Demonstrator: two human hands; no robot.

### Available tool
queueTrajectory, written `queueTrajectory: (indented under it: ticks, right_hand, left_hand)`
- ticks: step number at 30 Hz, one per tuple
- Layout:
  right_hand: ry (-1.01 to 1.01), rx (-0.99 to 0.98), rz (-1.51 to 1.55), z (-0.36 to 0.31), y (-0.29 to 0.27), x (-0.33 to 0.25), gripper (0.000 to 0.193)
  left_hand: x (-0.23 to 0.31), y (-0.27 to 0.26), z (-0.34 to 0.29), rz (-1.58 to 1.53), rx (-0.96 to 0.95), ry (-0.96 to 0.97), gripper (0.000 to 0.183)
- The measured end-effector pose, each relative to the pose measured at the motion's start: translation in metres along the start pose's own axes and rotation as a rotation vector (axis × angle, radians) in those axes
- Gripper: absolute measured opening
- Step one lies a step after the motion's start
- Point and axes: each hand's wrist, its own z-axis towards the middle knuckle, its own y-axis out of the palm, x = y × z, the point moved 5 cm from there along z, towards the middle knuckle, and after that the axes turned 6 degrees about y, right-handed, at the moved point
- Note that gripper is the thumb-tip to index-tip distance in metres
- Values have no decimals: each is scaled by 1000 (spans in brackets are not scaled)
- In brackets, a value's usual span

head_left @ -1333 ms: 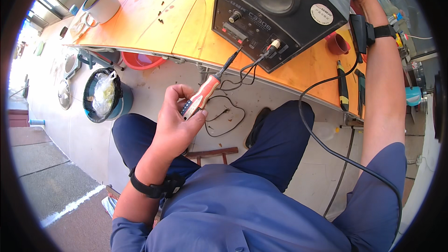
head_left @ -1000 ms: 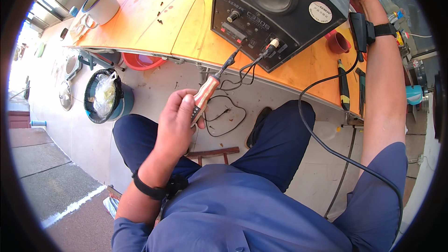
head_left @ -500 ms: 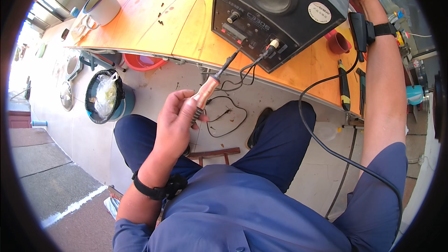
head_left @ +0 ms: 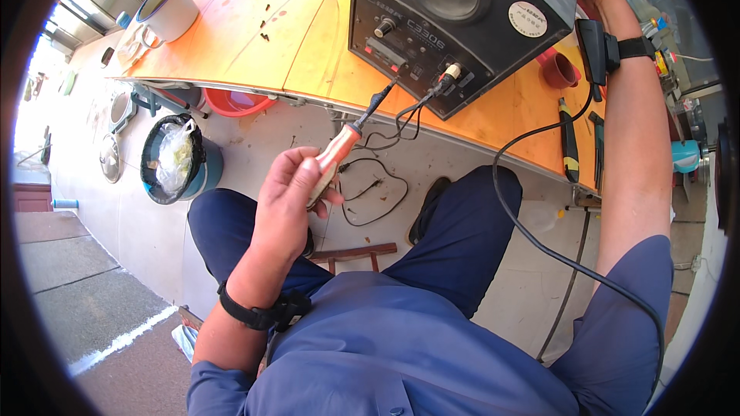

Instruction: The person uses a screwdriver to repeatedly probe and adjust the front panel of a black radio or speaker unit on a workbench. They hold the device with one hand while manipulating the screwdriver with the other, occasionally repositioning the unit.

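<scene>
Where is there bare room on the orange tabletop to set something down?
Two patches: between the white mug and the small dark pieces, and between those pieces and the black speaker. Right of the speaker is crowded: red cup, yellow-and-black tool.

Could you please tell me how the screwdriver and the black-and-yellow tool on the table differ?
The screwdriver is in the left hand, while the black-and-yellow tool lies on the table. The screwdriver's handle is reddish and cream; the black-and-yellow tool is black with yellow. The screwdriver points at the speaker; the black-and-yellow tool lies apart from it. Both are long and slim.
</scene>
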Motion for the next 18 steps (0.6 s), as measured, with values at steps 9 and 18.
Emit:
queueTrajectory:
  ticks: [9,18]
  right_hand:
    - [1,-10,27,6,-1,3,35]
    - [2,-4,2,-2,3,-3,38]
  left_hand:
    - [-7,0,2,-44,23,18,44]
    - [-5,2,-1,-139,-69,-179,37]
